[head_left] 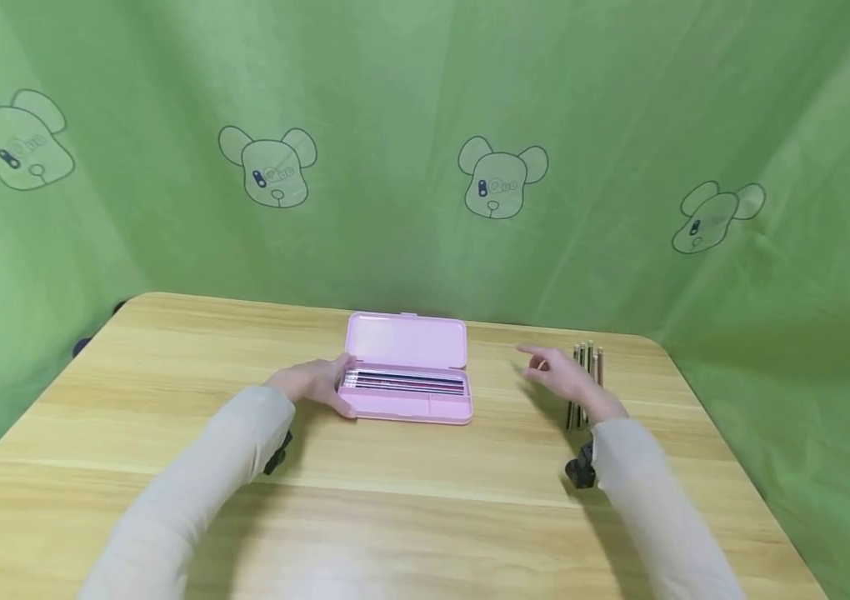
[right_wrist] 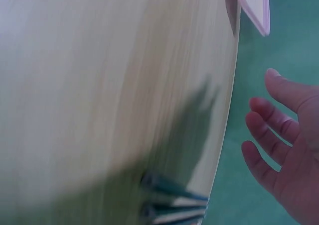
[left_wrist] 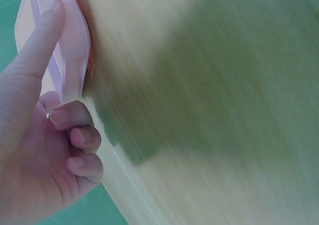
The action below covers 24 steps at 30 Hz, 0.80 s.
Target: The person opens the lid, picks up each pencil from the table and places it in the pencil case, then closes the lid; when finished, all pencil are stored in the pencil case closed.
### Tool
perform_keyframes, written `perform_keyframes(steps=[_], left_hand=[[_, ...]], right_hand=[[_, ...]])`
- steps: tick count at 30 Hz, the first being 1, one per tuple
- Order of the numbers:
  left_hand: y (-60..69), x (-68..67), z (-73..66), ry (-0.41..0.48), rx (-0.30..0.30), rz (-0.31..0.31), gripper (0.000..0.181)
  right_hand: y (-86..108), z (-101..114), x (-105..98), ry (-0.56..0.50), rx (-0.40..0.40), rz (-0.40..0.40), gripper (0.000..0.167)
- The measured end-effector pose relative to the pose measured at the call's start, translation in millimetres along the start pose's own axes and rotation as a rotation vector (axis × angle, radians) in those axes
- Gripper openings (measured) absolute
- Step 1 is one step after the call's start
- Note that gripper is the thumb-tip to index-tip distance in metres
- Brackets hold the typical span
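Observation:
A pink pencil case [head_left: 387, 406] lies with its lid [head_left: 406, 342] raised toward the back of the table. Several pencils [head_left: 413, 383] lie side by side in its long rear compartment. My left hand [head_left: 310, 384] grips the case's left end; the left wrist view shows the thumb along the case [left_wrist: 76, 60] and the other fingers curled. To the right of the case, my right hand [head_left: 560, 377] hovers above the table holding nothing, its fingers loosely bent. Several loose pencils [head_left: 582, 358] lie in a row beside and partly beneath the right hand, which hides some of them.
The wooden table [head_left: 395, 500] carries the case and the loose pencils. A green curtain [head_left: 395, 233] with bear-head outlines hangs behind the table and along its sides. Dark wrist cameras [head_left: 581, 468] sit under both sleeves.

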<state>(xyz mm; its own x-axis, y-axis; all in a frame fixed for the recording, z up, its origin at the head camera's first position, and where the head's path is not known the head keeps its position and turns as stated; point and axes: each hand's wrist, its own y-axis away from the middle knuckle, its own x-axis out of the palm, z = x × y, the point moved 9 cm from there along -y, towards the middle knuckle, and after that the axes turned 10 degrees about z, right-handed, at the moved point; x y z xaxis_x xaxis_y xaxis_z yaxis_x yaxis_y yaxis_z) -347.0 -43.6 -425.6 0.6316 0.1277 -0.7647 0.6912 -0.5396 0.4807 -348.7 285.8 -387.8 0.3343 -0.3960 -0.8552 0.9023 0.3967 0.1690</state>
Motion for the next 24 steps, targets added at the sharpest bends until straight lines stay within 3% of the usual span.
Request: perform_keyframes(steps=[7, 14, 24], left_hand=[[-1.9, -1.9, -0.7, -0.001, 0.007, -0.002, 0.097], [-0.1, 0.5, 1.7, 0.015, -0.004, 0.012, 0.095], [0.1, 1.5, 0.3, 0.020, 0.000, 0.019, 0.097]], right_hand=[[21.7, -37.3, -10.1, 0.083, 0.088, 0.034, 0.052], [40.4, -68.5, -17.7, 0.042, 0.160, 0.007, 0.056], [62.7, -90.1, -13.6, -0.028, 0.215, 0.006, 0.069]])
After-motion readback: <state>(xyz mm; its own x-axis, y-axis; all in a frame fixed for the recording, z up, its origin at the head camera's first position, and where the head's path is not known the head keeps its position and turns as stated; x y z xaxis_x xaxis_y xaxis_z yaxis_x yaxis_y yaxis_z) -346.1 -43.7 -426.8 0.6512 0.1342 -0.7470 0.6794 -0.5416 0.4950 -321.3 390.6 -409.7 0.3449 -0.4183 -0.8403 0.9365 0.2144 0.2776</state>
